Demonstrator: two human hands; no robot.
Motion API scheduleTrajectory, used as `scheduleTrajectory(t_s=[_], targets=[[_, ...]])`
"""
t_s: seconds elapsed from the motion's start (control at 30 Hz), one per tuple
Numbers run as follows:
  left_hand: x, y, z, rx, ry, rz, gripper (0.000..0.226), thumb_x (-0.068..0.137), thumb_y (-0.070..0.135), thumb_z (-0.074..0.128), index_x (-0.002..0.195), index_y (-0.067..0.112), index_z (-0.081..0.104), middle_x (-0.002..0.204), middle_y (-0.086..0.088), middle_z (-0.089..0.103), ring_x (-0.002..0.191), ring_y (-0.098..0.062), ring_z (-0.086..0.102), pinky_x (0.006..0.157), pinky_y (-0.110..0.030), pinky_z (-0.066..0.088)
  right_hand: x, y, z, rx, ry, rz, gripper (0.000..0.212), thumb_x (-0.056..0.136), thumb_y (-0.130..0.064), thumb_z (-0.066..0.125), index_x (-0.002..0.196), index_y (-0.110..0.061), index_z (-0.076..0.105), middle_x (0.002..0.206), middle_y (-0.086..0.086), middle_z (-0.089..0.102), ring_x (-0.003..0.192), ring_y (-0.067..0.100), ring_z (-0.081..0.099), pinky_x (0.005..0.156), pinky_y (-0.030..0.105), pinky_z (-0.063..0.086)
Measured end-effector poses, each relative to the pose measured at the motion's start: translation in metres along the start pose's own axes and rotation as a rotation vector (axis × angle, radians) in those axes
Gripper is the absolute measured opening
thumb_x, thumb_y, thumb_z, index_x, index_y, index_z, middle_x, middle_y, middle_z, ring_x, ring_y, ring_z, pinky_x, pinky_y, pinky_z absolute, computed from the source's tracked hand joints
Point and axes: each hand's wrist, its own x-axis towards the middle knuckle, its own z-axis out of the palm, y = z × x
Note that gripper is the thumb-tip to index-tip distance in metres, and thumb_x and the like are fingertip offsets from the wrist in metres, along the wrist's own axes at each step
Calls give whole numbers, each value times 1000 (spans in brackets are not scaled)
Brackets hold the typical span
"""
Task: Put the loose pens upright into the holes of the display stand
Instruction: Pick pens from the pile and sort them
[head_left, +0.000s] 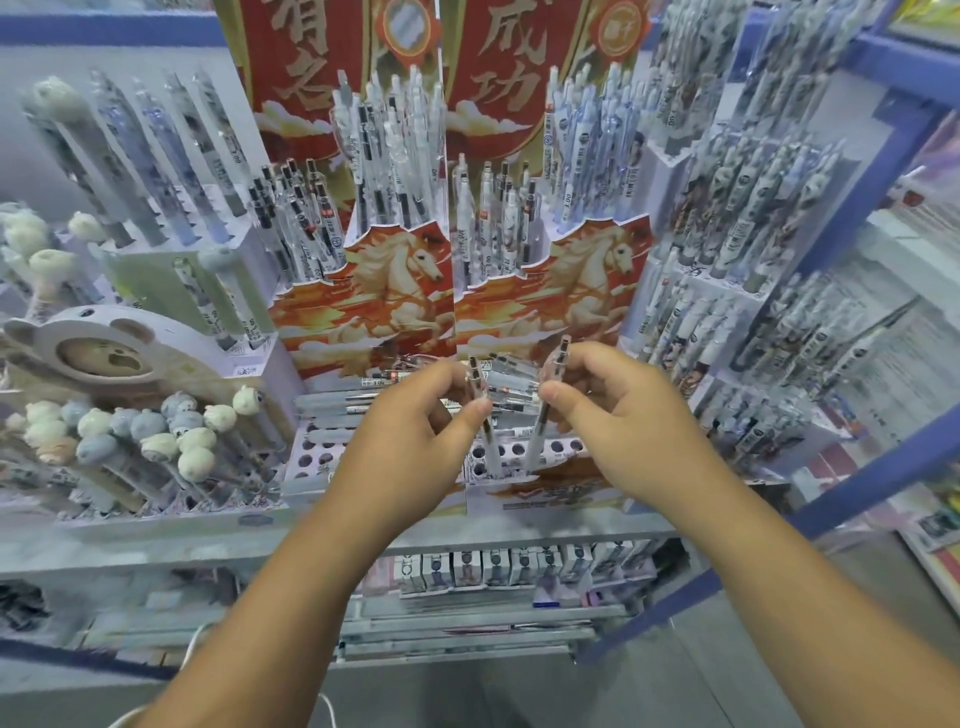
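Observation:
My left hand (415, 415) pinches a clear pen (488, 441) between thumb and fingers, its lower end near the front row of holes. My right hand (618, 410) pinches a second clear pen (545, 415), tilted, its tip down by the holes. Both hang over the front tier of the red horse-printed display stand (550, 493), where round holes (558, 447) show. Several loose pens (363, 400) lie flat across the tier behind my hands. Higher tiers hold upright pens (395, 156).
A bear-shaped stand with plush-topped pens (156, 436) sits at the left. Racks of printed pens (753, 234) fill the right side inside a blue shelf frame (883, 467). Small boxes (519, 566) line the shelf below.

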Motion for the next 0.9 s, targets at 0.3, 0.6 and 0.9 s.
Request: scheduleTrajectory(t_s=[0.3, 0.6, 0.9], targets=[[4, 0, 8, -88, 18, 1, 5, 98, 23, 61, 96, 28, 60, 79, 0, 67, 72, -14, 63, 61, -27, 49, 0, -1, 9, -113, -5, -79, 5, 97, -17, 66, 93, -19, 65, 86, -3, 65, 80, 16, 64, 74, 31, 53], [-7, -6, -8, -66, -3, -25, 14, 97, 22, 63, 85, 26, 57, 70, 6, 58, 55, -4, 49, 52, -14, 39, 1, -2, 14, -90, 42, -107, 3, 98, -16, 65, 96, -16, 66, 90, -2, 67, 84, 13, 64, 75, 29, 53], [-3, -8, -6, -126, 2, -71, 16, 98, 26, 61, 85, 33, 55, 79, 2, 72, 80, -20, 69, 69, -41, 56, 4, -2, 21, -42, 38, -51, 17, 98, -18, 65, 85, -29, 62, 84, 0, 69, 83, 21, 69, 76, 37, 57]])
